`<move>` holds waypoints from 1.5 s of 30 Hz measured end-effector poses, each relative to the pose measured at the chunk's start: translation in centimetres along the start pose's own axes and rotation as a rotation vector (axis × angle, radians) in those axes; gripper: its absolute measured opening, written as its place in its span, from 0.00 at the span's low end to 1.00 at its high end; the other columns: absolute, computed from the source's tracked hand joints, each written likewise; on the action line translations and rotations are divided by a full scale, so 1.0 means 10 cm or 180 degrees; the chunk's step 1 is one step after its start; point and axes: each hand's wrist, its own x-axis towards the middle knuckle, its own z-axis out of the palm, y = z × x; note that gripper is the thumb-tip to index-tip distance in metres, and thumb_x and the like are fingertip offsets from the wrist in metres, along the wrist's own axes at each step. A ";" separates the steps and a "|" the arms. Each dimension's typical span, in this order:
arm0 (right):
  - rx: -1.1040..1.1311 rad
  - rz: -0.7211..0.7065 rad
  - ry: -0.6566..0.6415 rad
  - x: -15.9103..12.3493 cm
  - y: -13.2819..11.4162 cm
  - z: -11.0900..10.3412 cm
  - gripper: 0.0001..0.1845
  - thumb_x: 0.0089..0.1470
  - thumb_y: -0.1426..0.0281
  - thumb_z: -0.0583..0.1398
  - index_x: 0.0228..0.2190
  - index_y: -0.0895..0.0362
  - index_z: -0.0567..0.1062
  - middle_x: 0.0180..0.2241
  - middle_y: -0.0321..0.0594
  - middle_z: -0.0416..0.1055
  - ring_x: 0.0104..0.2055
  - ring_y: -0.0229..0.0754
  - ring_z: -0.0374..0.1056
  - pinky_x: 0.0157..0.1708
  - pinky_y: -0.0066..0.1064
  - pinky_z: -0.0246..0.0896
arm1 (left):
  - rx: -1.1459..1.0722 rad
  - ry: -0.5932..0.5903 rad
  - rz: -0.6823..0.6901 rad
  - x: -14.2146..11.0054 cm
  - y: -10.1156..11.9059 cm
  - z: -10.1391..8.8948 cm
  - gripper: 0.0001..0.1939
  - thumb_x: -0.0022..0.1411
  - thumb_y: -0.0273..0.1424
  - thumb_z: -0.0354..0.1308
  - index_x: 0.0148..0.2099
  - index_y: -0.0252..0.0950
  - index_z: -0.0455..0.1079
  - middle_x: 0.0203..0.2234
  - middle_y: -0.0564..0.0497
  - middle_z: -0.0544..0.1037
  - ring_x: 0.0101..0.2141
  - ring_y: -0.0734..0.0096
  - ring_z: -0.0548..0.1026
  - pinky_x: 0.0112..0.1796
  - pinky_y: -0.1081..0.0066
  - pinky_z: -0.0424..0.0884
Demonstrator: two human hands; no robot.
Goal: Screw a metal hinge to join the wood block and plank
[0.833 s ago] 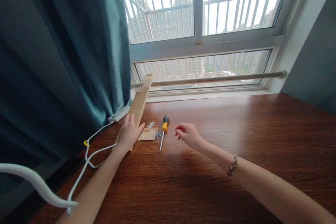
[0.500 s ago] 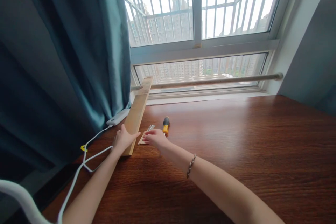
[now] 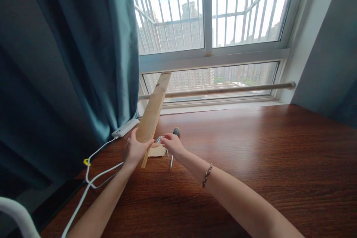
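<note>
My left hand [image 3: 135,150] grips the near end of a long pale wooden plank [image 3: 154,108] and holds it tilted up off the brown table [image 3: 251,163], its far end toward the window. My right hand [image 3: 172,143] is closed in a pinch just right of the plank, over a small wooden piece [image 3: 157,151] and some metal hardware [image 3: 160,139]; what it pinches is hidden. A screwdriver lies under that hand, with its dark handle top [image 3: 176,131] and metal shaft [image 3: 171,161] showing.
A teal curtain [image 3: 69,55] hangs at the left. A white power strip [image 3: 125,128] and its white cable [image 3: 95,176] lie at the table's left edge. A rod [image 3: 223,90] runs along the barred window [image 3: 209,15] behind the table.
My right hand moved left from the open table to the hardware beside the plank. My left hand closed on the plank and lifted it from lying flat to tilted up.
</note>
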 end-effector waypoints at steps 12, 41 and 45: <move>-0.0207 -0.0482 0.1552 -0.56 -0.68 -0.81 0.18 0.37 0.72 0.60 0.34 0.57 0.62 0.35 0.41 0.69 0.39 0.45 0.67 0.40 0.35 0.63 | -0.1556 -0.1170 0.0316 -1.06 1.05 0.18 0.40 0.38 0.36 0.68 0.55 0.40 0.61 0.44 0.45 0.72 0.45 0.55 0.71 0.45 0.58 0.66; 0.0484 0.0506 0.0610 -1.34 -0.85 -3.01 0.22 0.32 0.71 0.64 0.35 0.62 0.74 0.34 0.48 0.75 0.31 0.50 0.72 0.31 0.38 0.68 | -0.2803 -0.3411 -0.0667 -1.70 1.92 1.40 0.26 0.32 0.26 0.71 0.38 0.30 0.68 0.35 0.42 0.74 0.32 0.64 0.73 0.37 0.63 0.68; 0.0514 0.0532 0.0644 -1.34 -0.86 -3.03 0.21 0.31 0.72 0.63 0.35 0.62 0.74 0.34 0.48 0.75 0.31 0.49 0.72 0.32 0.38 0.68 | -0.2779 -0.3441 -0.0584 -1.73 1.92 1.43 0.26 0.34 0.28 0.70 0.39 0.30 0.68 0.37 0.41 0.74 0.32 0.64 0.74 0.35 0.64 0.69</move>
